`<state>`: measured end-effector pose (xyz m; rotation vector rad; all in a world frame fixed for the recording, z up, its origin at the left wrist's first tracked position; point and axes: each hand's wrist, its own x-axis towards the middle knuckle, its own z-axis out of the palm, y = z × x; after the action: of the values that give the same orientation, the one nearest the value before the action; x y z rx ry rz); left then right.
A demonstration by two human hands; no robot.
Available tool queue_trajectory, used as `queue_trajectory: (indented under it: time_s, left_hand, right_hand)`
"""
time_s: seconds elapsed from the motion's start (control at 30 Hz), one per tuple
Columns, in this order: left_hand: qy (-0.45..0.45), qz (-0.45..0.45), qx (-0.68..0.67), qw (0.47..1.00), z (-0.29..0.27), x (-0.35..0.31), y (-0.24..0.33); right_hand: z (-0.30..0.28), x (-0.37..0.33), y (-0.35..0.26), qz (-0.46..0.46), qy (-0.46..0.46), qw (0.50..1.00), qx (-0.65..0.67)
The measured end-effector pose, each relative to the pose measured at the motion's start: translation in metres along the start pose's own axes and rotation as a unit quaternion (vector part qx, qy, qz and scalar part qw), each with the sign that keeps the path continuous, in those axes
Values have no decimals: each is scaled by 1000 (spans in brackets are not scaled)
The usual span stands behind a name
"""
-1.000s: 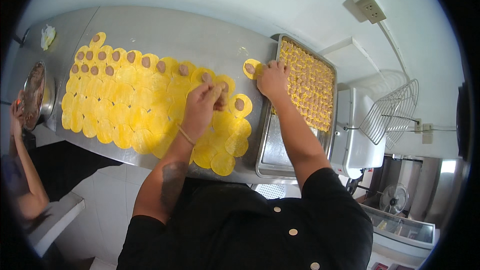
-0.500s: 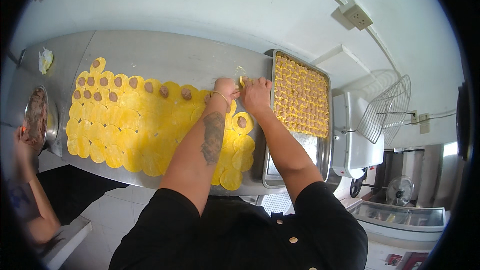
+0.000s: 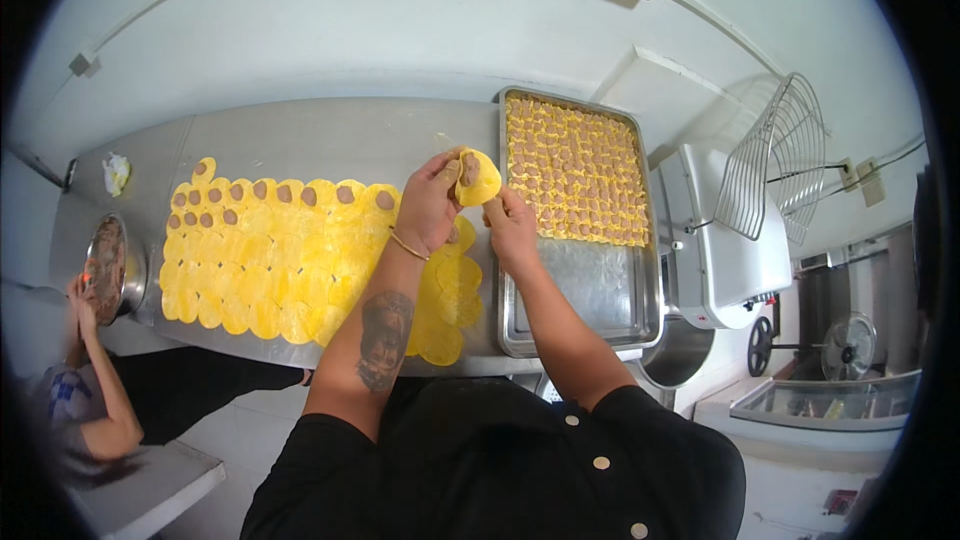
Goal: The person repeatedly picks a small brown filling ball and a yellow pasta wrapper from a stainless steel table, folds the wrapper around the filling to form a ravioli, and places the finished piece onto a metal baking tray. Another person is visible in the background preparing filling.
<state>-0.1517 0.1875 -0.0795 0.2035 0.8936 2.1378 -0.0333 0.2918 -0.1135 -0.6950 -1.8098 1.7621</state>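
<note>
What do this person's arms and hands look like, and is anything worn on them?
Both hands, left hand and right hand, are bare. A thin gold bangle circles the left wrist, a dark tattoo marks the left forearm, and short black sleeves end above the elbows.

No packages, labels, signs or screens anywhere in front of me. I can't make out a wrapper or a printed sticker on the steel table [image 3: 330, 135] either.

Both hands [image 3: 470, 205] hold a yellow wrapper [image 3: 480, 178] beside the tray [image 3: 590, 290].
</note>
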Motion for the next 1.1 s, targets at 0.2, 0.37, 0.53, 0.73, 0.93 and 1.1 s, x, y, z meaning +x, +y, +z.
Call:
queue_trajectory:
  time_s: [0.2, 0.37, 0.53, 0.73, 0.93, 1.1]
  left_hand:
    - [102, 126, 175, 971, 58, -60, -22]
    - [128, 210, 239, 939, 82, -94, -46]
    - [143, 238, 204, 939, 104, -141, -64]
    - [103, 191, 97, 971, 118, -201, -63]
    - [88, 216, 196, 952, 117, -244, -69]
    - [50, 278, 202, 938, 95, -269, -54]
  right_hand:
    - [-9, -25, -31, -82, -31, 989, 118]
    - [-44, -32, -46, 7, -120, 965, 233]
    - [-69, -55, -62, 61, -179, 906, 378]
    - [-104, -117, -66, -27, -260, 933, 248]
    - [-105, -153, -79, -26, -243, 946, 213]
    - [-74, -177, -102, 4, -225, 914, 339]
